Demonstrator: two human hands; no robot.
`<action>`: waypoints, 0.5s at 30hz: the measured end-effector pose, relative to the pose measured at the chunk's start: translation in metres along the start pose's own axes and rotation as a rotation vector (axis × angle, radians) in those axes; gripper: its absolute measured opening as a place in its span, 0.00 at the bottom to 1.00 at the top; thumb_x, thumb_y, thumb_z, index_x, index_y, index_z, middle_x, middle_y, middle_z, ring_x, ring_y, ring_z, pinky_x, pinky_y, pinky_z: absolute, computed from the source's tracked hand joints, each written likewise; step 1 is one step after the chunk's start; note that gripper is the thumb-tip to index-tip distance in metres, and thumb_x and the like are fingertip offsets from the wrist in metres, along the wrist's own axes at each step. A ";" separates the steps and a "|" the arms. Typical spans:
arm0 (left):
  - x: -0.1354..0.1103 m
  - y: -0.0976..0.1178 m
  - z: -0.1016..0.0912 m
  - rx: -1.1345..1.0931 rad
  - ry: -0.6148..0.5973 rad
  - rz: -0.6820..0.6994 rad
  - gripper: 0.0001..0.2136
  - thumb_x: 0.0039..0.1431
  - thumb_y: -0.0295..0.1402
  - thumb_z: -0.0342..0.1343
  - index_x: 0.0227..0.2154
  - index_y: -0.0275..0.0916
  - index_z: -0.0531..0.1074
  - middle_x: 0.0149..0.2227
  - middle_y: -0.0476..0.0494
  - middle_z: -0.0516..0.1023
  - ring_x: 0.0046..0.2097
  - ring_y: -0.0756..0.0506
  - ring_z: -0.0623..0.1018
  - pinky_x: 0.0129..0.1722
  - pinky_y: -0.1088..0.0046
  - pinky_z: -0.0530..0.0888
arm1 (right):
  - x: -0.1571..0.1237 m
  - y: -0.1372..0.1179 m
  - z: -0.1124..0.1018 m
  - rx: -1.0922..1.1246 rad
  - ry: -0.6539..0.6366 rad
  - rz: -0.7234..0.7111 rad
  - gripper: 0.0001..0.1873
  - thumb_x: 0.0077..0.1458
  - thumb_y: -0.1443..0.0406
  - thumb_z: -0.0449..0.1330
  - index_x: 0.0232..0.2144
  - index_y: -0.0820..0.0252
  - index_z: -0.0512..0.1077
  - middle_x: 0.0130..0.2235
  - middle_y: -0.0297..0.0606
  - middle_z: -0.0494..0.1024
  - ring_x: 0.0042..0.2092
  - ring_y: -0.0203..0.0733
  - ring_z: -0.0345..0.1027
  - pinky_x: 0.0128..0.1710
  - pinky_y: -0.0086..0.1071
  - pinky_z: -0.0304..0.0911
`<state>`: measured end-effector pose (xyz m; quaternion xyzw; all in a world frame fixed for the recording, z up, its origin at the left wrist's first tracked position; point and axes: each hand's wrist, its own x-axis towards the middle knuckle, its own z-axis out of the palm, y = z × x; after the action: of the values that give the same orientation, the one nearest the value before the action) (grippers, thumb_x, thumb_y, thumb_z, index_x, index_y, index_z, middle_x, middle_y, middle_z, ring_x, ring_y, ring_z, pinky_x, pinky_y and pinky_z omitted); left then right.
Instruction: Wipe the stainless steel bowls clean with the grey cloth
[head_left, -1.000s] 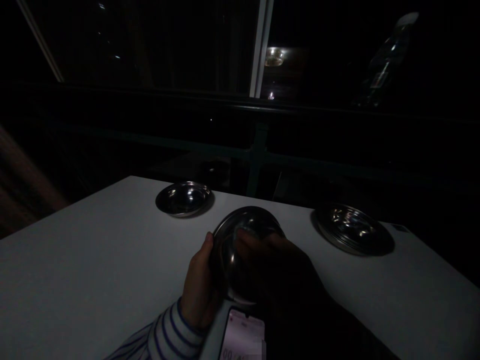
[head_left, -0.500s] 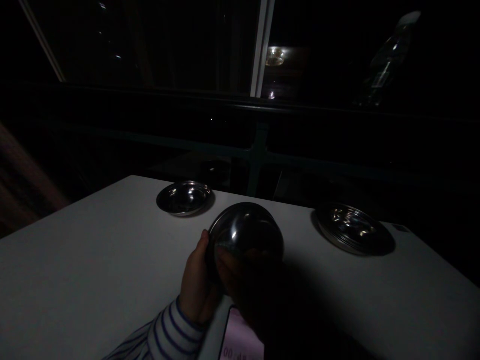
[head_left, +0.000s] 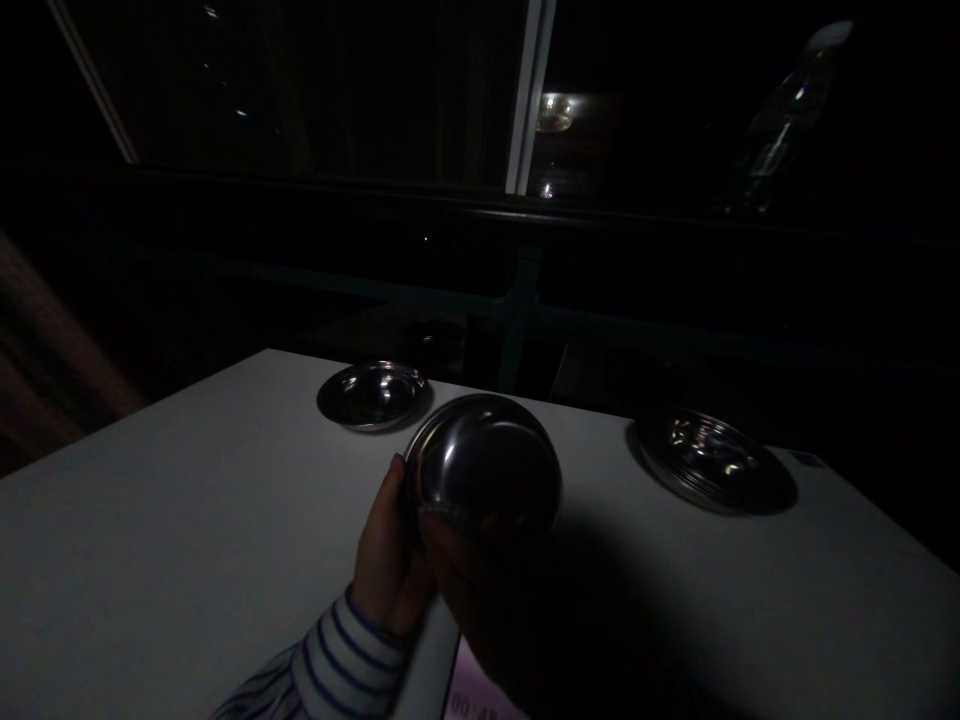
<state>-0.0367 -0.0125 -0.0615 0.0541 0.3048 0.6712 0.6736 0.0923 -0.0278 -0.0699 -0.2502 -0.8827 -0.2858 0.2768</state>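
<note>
My left hand point(head_left: 386, 565) is closed on the left edge of a shiny metal dish point(head_left: 491, 450), its thumb along the rim. The dish is tilted above the table, and its smooth, rounded side faces me. My right hand point(head_left: 469, 580) lies in deep shadow against the lower part of the dish. A thin greyish edge shows by its fingers, perhaps cloth, but it is too dark to name. Below the hands, a phone point(head_left: 480, 690) with a lit pinkish screen and timer digits is partly covered by my right arm.
One shallow metal dish point(head_left: 373, 396) sits at the white table's point(head_left: 187, 520) far edge, left of centre. To the right stands a stack of metal dishes point(head_left: 712, 460). Behind the table are a dark railing point(head_left: 525, 290) and a window frame point(head_left: 529, 100). A clear bottle point(head_left: 787, 115) stands at upper right.
The held dish has shifted slightly up and left, and the highlight on it has changed shape. My right hand has moved a little over it. Less of the phone shows.
</note>
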 end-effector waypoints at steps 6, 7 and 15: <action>0.008 0.006 -0.005 -0.025 0.006 0.133 0.13 0.57 0.34 0.49 0.41 0.34 0.72 0.35 0.43 0.80 0.39 0.42 0.78 0.42 0.67 0.74 | -0.002 0.003 -0.001 0.002 0.011 0.011 0.19 0.57 0.70 0.49 0.51 0.58 0.66 0.50 0.38 0.72 0.41 0.40 0.67 0.37 0.34 0.64; 0.009 0.007 -0.006 -0.026 0.016 0.151 0.12 0.57 0.33 0.50 0.41 0.34 0.72 0.34 0.43 0.80 0.39 0.43 0.78 0.42 0.67 0.74 | -0.002 0.003 0.000 0.003 0.010 0.021 0.19 0.57 0.70 0.50 0.51 0.58 0.66 0.49 0.39 0.73 0.41 0.41 0.67 0.36 0.34 0.64; 0.012 0.013 -0.009 -0.022 0.027 0.211 0.14 0.56 0.34 0.51 0.42 0.34 0.73 0.35 0.43 0.80 0.38 0.43 0.78 0.41 0.68 0.74 | -0.012 0.004 0.006 0.053 -0.093 0.125 0.20 0.58 0.66 0.51 0.53 0.57 0.64 0.49 0.40 0.73 0.39 0.45 0.69 0.34 0.40 0.64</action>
<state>-0.0532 -0.0034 -0.0665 0.0694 0.2989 0.7422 0.5957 0.1014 -0.0245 -0.0798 -0.3105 -0.8844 -0.2327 0.2594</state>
